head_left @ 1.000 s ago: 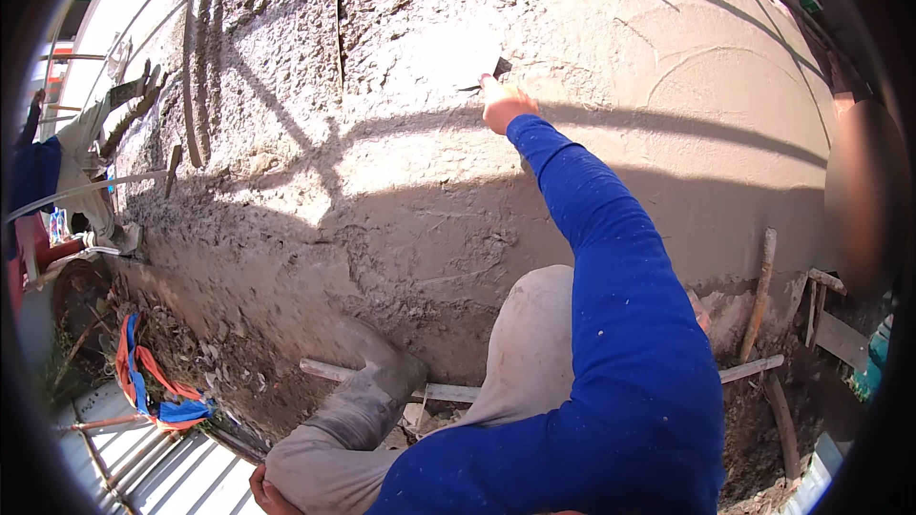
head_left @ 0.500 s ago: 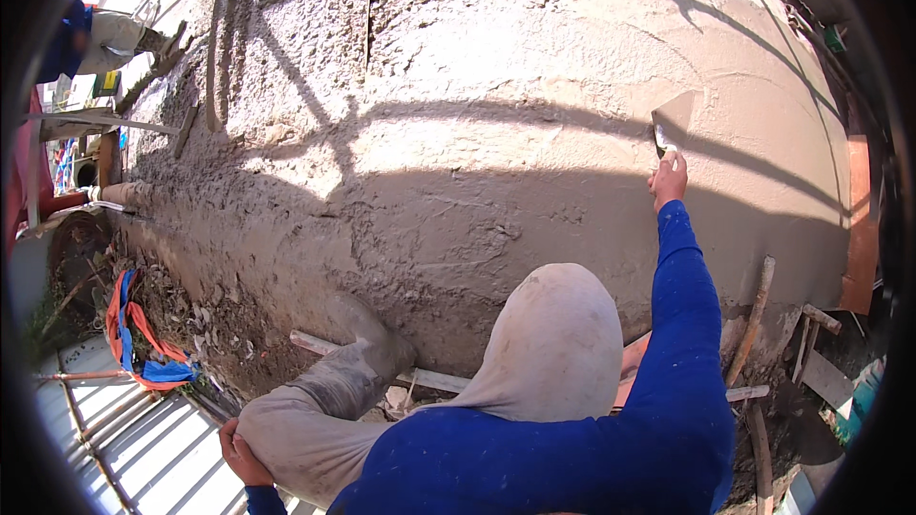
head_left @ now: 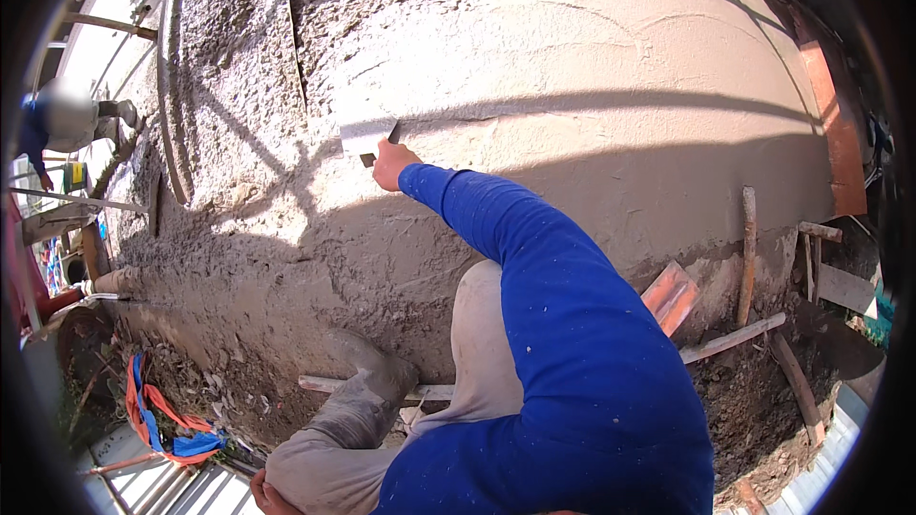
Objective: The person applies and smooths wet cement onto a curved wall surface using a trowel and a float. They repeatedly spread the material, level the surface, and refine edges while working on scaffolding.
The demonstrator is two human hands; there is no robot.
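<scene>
My right hand (head_left: 389,168) is closed round the handle of a flat metal trowel (head_left: 361,137). Its blade lies against a wall of wet grey mortar (head_left: 592,124), near the border between sunlight and shadow. To the right the mortar looks fairly smooth; left of the trowel it is coarse and lumpy. My right arm in a blue sleeve stretches across to the left. Down at the lower left, my left hand (head_left: 271,496) rests on my bent knee and holds nothing; part of it is cut off by the picture's edge.
Wooden stakes (head_left: 748,257) and a board (head_left: 735,338) stand low on the right, beside a reddish plank (head_left: 671,298). Orange and blue cloth (head_left: 181,434) lies at lower left near corrugated sheeting. Another person (head_left: 67,124) is at the far left, by scaffold poles.
My right hand has swept the trowel left across the mortar, from the smooth right part towards the rough part. The view has shifted to the right. My left hand stays at my knee.
</scene>
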